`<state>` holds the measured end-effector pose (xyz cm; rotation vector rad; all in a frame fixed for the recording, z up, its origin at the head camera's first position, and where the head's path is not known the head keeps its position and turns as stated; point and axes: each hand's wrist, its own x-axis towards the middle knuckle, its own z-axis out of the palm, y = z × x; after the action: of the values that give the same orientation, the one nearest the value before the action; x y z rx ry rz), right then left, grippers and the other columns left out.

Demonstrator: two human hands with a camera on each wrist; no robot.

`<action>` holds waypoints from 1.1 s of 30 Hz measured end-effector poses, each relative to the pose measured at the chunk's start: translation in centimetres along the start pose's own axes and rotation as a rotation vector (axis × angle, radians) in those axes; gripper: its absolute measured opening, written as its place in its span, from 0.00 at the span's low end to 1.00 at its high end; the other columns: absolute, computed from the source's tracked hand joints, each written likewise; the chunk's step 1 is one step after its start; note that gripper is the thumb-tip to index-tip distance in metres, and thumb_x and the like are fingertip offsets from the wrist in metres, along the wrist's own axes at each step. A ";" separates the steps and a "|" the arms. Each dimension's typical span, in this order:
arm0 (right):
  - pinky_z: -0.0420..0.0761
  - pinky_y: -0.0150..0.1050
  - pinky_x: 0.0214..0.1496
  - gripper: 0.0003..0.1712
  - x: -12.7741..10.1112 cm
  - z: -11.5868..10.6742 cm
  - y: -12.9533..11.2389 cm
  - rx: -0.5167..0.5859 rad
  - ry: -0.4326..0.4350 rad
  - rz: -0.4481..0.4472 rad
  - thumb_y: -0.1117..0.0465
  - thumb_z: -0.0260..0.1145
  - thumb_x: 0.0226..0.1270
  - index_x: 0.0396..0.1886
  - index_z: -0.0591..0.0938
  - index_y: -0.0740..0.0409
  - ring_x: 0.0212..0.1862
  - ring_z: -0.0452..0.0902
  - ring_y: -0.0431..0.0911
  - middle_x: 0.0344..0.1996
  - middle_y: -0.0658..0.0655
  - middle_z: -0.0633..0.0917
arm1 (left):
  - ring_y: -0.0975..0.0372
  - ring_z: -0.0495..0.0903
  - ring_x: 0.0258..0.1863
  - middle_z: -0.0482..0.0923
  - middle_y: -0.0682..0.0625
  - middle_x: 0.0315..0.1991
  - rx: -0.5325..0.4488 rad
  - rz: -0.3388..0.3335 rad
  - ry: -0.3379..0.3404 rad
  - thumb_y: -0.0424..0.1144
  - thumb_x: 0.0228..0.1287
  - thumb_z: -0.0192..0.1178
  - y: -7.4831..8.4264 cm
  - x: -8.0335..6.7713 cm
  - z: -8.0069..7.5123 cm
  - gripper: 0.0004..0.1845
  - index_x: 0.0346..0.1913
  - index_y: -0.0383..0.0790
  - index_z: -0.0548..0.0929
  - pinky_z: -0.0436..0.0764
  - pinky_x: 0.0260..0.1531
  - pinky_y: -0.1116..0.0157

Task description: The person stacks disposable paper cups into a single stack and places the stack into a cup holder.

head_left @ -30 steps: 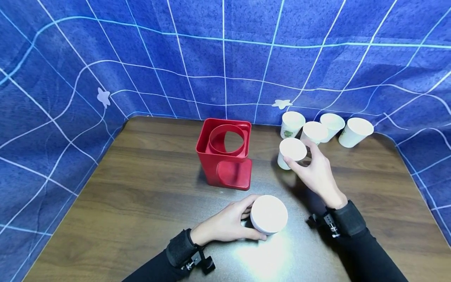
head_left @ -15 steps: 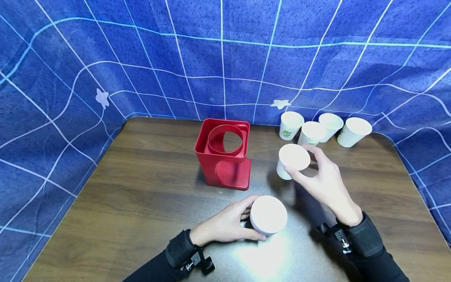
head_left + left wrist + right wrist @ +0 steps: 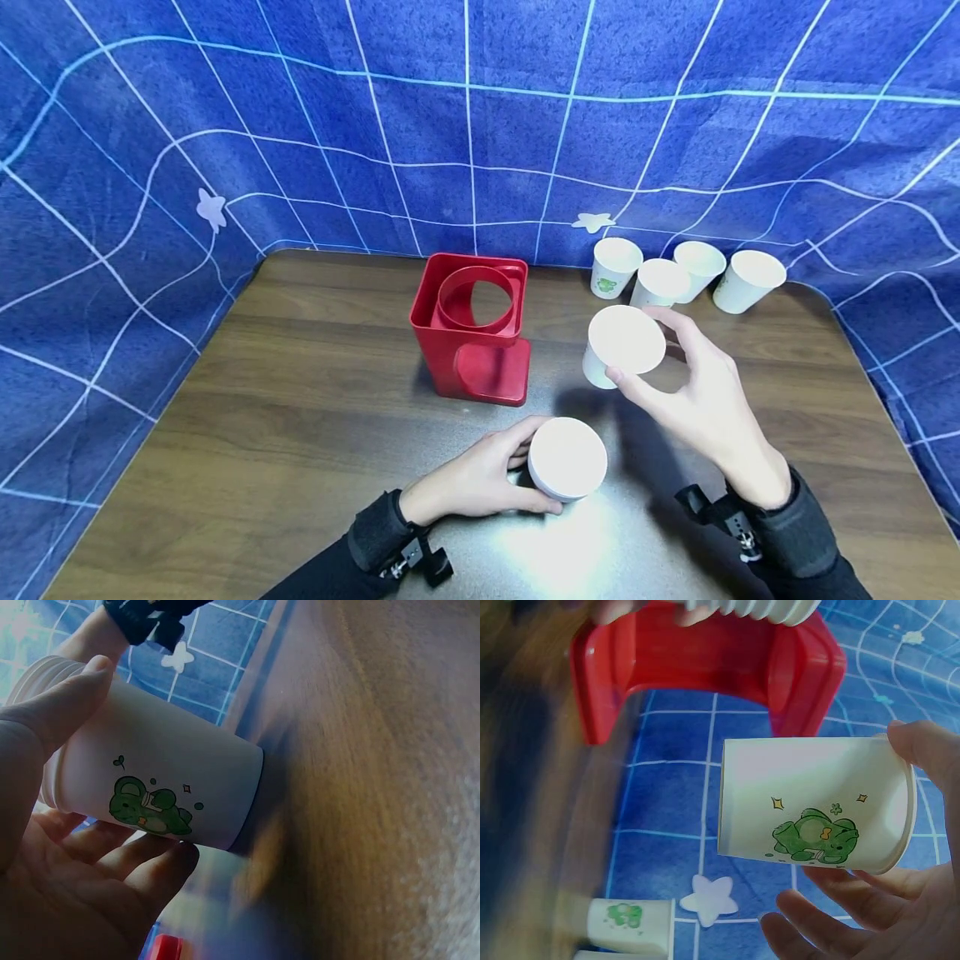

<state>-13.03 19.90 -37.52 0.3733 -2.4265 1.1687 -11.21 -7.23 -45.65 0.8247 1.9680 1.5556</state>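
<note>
My left hand (image 3: 480,479) grips a stack of white paper cups (image 3: 567,458) that stands on the wooden table (image 3: 300,417). The left wrist view shows the stack (image 3: 157,787) with a green frog print, my fingers (image 3: 67,705) curled round it. My right hand (image 3: 693,392) holds a single white paper cup (image 3: 622,343) lifted above the table, right of the red holder (image 3: 472,329). In the right wrist view that cup (image 3: 814,806) also bears the frog print, and the red holder (image 3: 705,664) lies beyond it.
Several more white cups (image 3: 678,275) stand in a row at the table's back right edge. A blue cloth with a white grid (image 3: 480,125) walls in the table on all sides. The table's left half holds nothing.
My right hand has lifted the single cup off the table and brought it nearer, toward the stack. The left hand and the stack have stayed where they were.
</note>
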 end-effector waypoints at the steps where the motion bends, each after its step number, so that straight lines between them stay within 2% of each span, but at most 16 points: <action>1: 0.74 0.17 0.57 0.42 0.0 -0.1 -0.2 0.003 0.003 -0.010 0.62 0.84 0.50 0.67 0.77 0.51 0.54 0.77 0.27 0.54 0.55 0.86 | 0.68 0.78 0.64 0.77 0.55 0.65 -0.002 0.000 0.001 0.38 0.53 0.81 0.0 0.0 0.0 0.45 0.72 0.57 0.68 0.76 0.65 0.71; 8: 0.75 0.18 0.58 0.45 -0.4 -0.8 -1.4 0.029 0.004 -0.053 0.66 0.84 0.47 0.68 0.77 0.49 0.54 0.78 0.27 0.55 0.52 0.86 | 0.66 0.79 0.64 0.77 0.53 0.65 0.019 0.046 0.003 0.37 0.54 0.80 -0.1 0.0 0.1 0.44 0.72 0.53 0.68 0.76 0.66 0.69; 14: 0.77 0.19 0.56 0.49 -0.8 -1.4 -2.4 0.056 0.003 -0.096 0.70 0.84 0.44 0.70 0.76 0.53 0.52 0.80 0.30 0.53 0.54 0.86 | 0.67 0.78 0.64 0.77 0.54 0.65 0.010 0.048 0.001 0.36 0.54 0.80 -0.1 0.0 0.1 0.44 0.72 0.53 0.68 0.76 0.66 0.69; 22: 0.81 0.22 0.55 0.50 -1.1 -2.1 -3.5 0.111 -0.007 -0.067 0.76 0.82 0.42 0.69 0.75 0.55 0.51 0.82 0.34 0.53 0.54 0.85 | 0.66 0.78 0.64 0.77 0.53 0.65 0.009 0.049 0.003 0.36 0.54 0.80 -0.2 0.1 0.2 0.43 0.71 0.52 0.69 0.76 0.66 0.69; 28: 0.82 0.21 0.52 0.53 -1.4 -2.7 -4.3 0.116 -0.026 -0.027 0.77 0.83 0.39 0.70 0.75 0.56 0.50 0.82 0.35 0.53 0.51 0.85 | 0.67 0.78 0.64 0.77 0.54 0.65 0.009 0.042 0.007 0.36 0.53 0.80 -0.1 0.1 0.2 0.44 0.72 0.53 0.68 0.76 0.67 0.69; 30: 0.81 0.20 0.51 0.54 -1.5 -2.9 -4.5 0.107 -0.029 -0.044 0.77 0.84 0.38 0.70 0.75 0.56 0.50 0.81 0.35 0.53 0.51 0.85 | 0.66 0.78 0.64 0.77 0.54 0.65 0.013 0.042 0.007 0.36 0.53 0.80 0.0 0.0 0.1 0.45 0.72 0.53 0.68 0.76 0.67 0.68; 33: 0.81 0.19 0.49 0.55 -1.6 -3.2 -4.7 0.092 -0.019 -0.116 0.76 0.85 0.34 0.70 0.76 0.57 0.48 0.81 0.35 0.52 0.52 0.85 | 0.67 0.78 0.64 0.77 0.54 0.65 0.015 0.028 0.010 0.37 0.53 0.81 0.0 0.0 0.1 0.44 0.72 0.53 0.68 0.76 0.67 0.69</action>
<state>-8.88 19.61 -33.31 0.5475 -2.3384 1.2338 -11.17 -7.14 -45.65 0.8560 1.9853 1.5659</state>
